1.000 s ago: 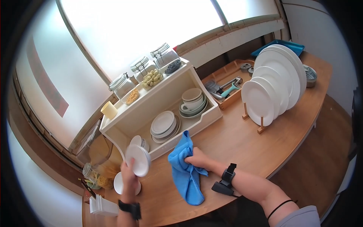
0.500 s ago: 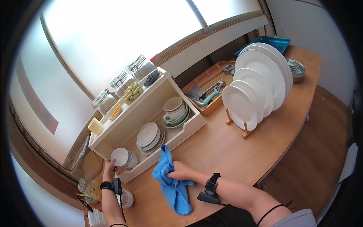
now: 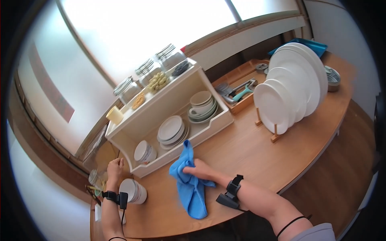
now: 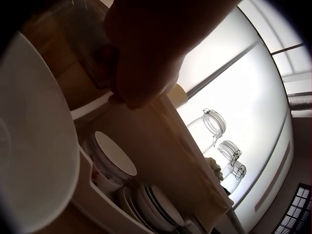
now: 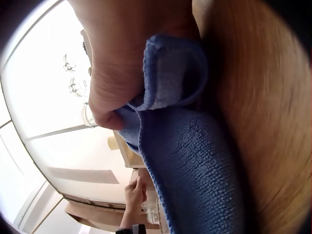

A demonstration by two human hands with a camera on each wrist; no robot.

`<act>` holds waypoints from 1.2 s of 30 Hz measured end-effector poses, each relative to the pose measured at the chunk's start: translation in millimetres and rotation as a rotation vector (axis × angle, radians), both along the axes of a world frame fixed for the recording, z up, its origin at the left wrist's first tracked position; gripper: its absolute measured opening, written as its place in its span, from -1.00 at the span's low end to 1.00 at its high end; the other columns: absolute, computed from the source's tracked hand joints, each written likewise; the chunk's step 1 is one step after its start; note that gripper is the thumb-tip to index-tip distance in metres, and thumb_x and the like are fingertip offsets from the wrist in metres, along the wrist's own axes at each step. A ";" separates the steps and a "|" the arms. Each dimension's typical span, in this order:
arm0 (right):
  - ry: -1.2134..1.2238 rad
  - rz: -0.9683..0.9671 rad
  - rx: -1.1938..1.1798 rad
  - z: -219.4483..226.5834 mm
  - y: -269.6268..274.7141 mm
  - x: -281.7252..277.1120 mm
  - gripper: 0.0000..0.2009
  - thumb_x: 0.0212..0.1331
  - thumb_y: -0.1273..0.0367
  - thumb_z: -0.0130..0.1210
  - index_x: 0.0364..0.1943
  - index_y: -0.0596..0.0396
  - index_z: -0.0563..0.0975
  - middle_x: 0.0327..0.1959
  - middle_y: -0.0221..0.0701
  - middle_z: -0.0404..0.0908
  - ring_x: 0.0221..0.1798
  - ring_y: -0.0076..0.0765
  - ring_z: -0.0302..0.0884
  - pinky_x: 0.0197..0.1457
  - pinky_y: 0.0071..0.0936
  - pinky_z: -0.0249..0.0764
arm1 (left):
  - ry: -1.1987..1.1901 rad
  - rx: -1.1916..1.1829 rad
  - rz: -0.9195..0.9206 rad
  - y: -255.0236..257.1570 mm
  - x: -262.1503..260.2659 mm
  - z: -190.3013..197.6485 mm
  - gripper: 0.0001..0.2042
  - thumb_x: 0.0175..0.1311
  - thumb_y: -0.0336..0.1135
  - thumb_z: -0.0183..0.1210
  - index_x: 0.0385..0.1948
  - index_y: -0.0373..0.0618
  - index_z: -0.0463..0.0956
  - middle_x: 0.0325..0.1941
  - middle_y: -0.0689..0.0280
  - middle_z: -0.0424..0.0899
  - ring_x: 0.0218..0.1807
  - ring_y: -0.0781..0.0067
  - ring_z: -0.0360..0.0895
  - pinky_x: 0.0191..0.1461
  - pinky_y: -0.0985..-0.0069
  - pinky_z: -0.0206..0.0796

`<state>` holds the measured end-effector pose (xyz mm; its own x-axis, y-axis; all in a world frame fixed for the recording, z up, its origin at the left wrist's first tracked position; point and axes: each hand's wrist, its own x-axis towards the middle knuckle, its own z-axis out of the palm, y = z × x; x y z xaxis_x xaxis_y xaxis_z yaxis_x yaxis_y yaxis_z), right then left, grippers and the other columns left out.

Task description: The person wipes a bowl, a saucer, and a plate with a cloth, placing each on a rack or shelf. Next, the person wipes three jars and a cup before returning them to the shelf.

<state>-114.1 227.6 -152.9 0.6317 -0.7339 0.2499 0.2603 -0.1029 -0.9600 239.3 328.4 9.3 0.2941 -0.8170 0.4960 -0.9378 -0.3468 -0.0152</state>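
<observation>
My right hand [image 3: 200,169] grips a crumpled blue cloth [image 3: 189,188] above the table; in the right wrist view, fingers and thumb pinch the cloth [image 5: 190,161]. My left hand [image 3: 115,168] holds nothing, its fingers loosely bent, left of the shelf's lower corner. Just below and right of it, white bowls [image 3: 129,187] stand on the table. Another stack of white bowls [image 3: 141,151] sits in the shelf's left end, also seen as bowls [image 4: 114,156] in the left wrist view. Beside them lie stacked plates [image 3: 171,127].
The white shelf [image 3: 181,150] has glass jars [image 3: 149,71] and a yellow cup [image 3: 115,115] on top. Behind right are a wooden tray [image 3: 241,105] of utensils and upright white plates [image 3: 272,107] in a rack. A metal tin [image 3: 333,80] stands beyond.
My left hand has let go of a white bowl, which now sits in the shelf's left end, and has moved away from it. My right hand still grips the cloth.
</observation>
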 end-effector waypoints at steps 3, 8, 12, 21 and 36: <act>-0.053 0.053 0.225 18.9 5.3 -8.0 -0.60 0.11 0.08 0.12 -0.30 0.21 0.59 -0.31 -0.33 0.64 -0.22 -0.42 0.56 -0.12 -0.46 0.46 | -0.059 0.133 0.035 54.6 -4.0 9.1 -0.61 0.29 -0.05 0.00 -0.55 -0.18 0.58 -0.53 0.04 0.59 -0.41 -0.08 0.54 -0.33 0.15 0.32; -0.134 0.148 0.453 25.9 6.2 -16.9 -0.63 0.12 0.14 0.16 -0.14 0.16 0.53 -0.22 -0.40 0.60 -0.20 -0.48 0.54 -0.11 -0.50 0.46 | 0.005 0.200 0.047 112.0 21.2 -11.4 -0.60 0.28 0.01 0.03 -0.34 -0.21 0.58 -0.49 0.03 0.61 -0.52 0.06 0.56 -0.42 0.24 0.35; -0.102 0.228 0.442 20.8 3.5 -15.0 -0.58 0.04 0.24 0.25 -0.05 0.17 0.47 -0.15 -0.37 0.58 -0.14 -0.45 0.54 -0.08 -0.48 0.48 | 0.816 0.232 0.173 126.1 10.3 -27.6 -0.65 0.16 -0.26 0.22 -0.08 -0.26 0.48 -0.57 0.33 0.54 -0.61 0.62 0.48 -0.70 0.64 0.17; 0.000 0.181 0.259 20.2 6.7 -23.2 -0.47 -0.06 0.43 0.32 0.06 0.24 0.39 -0.04 -0.28 0.55 -0.02 -0.36 0.51 0.05 -0.43 0.46 | 0.833 -0.004 0.106 121.1 7.8 -31.7 -0.79 0.20 -0.38 0.12 -0.17 -0.25 0.55 -0.47 0.31 0.57 -0.61 0.64 0.41 -0.63 0.64 0.18; -0.280 0.121 0.442 32.5 14.1 -17.5 -0.58 0.02 0.46 0.21 0.02 0.20 0.43 -0.06 -0.31 0.56 -0.05 -0.36 0.53 0.03 -0.42 0.46 | 1.751 -0.155 -0.358 60.1 -145.6 -66.4 -0.79 0.33 -0.38 -0.07 -0.05 -0.12 0.21 -0.22 0.18 0.51 -0.42 0.33 0.53 -0.49 0.45 0.40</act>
